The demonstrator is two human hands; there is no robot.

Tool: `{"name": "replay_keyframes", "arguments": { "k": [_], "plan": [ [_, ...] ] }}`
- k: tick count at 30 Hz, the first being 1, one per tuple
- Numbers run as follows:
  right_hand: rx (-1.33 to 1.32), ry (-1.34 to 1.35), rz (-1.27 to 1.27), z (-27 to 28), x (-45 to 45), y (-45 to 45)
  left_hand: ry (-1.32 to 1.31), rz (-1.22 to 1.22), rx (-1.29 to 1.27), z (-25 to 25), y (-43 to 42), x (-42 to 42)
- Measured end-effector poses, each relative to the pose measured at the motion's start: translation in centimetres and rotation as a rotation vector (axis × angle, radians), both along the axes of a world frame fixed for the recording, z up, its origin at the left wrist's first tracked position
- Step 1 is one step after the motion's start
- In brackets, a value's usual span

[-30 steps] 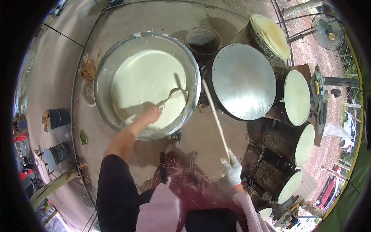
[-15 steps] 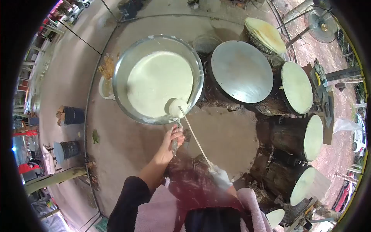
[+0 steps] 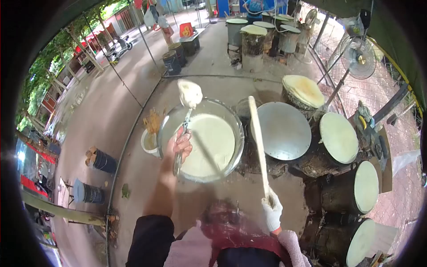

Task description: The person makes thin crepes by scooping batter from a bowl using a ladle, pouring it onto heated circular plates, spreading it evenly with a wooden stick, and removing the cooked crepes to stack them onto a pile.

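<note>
My left hand (image 3: 179,144) is closed around the handle of a batter-coated ladle (image 3: 190,94), whose head is raised over the far rim of a large metal basin (image 3: 240,153). Pale batter (image 3: 207,142) fills the lower part of that basin. In a white glove, my right hand (image 3: 272,209) grips the lower end of a long flat wooden stick (image 3: 259,142). The stick points upward, its top in front of the left side of a bare round griddle (image 3: 282,131) in this view.
Several griddles covered with pale rounds, including a near-right griddle (image 3: 339,138), curve down the right side. Beyond stands a stack of flatbreads (image 3: 304,91) and a fan (image 3: 359,58). A white bucket (image 3: 150,141) with wooden sticks stands left of the basin.
My head view has tilted up, bringing the far yard into sight. The ladle has lifted from the basin's near side, and the stick has swung upright, away from the ladle.
</note>
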State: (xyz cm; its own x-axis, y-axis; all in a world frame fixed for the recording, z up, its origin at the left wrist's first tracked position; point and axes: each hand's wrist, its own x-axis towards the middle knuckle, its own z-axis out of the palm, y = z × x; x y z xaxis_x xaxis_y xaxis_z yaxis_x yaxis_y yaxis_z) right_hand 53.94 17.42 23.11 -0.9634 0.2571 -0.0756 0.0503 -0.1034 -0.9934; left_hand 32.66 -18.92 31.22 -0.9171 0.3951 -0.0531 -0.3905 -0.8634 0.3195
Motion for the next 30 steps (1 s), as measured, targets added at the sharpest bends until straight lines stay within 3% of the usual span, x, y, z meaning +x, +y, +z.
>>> {"name": "replay_keyframes", "arguments": {
  "k": [1,2,5,9,10,13,14,17,20,21,25,30],
  "plan": [
    [-0.043,-0.057,-0.041,-0.7,-0.9,0.6,-0.078,0.043,-0.031,-0.7,-0.1,-1.8],
    [-0.011,-0.094,-0.075,-0.7,-1.7,1.1,-0.249,0.345,-0.326,2.5,2.6,-2.1],
    [0.043,-0.155,-0.149,-2.0,-2.5,2.7,-0.082,0.203,-0.505,1.9,2.9,-4.5],
    [-0.140,-0.203,-0.388,-4.0,-2.2,3.6,0.054,0.170,-1.175,3.7,6.5,-6.4],
    [-0.110,-0.348,-0.372,-3.5,-2.1,4.3,0.064,0.127,-1.162,3.0,7.2,-8.3],
    [-0.207,-0.334,-0.422,-2.8,-3.6,5.8,0.103,-0.181,-0.788,3.9,11.1,-12.9],
    [-0.179,-0.323,-0.400,-3.3,-4.4,7.0,0.043,-0.326,-0.547,3.3,12.5,-14.9],
    [-0.143,-0.385,-0.346,-3.8,-6.4,11.3,-0.239,-0.510,-0.219,-0.6,18.8,-18.9],
    [-0.091,-0.446,-0.307,-3.3,-9.1,15.9,-0.199,-0.587,-0.219,-4.0,25.7,-19.7],
    [0.004,-0.364,-0.291,-6.0,-9.8,18.2,-0.203,-0.607,-0.217,-4.7,28.1,-19.7],
    [0.184,-0.170,-0.304,-7.3,-15.4,24.6,-0.054,-0.509,-0.636,-7.1,38.0,-19.2],
    [0.846,-0.501,-0.108,-7.2,-21.2,27.3,-0.042,-0.192,-1.026,-12.0,47.2,-16.8]
  ]
}}
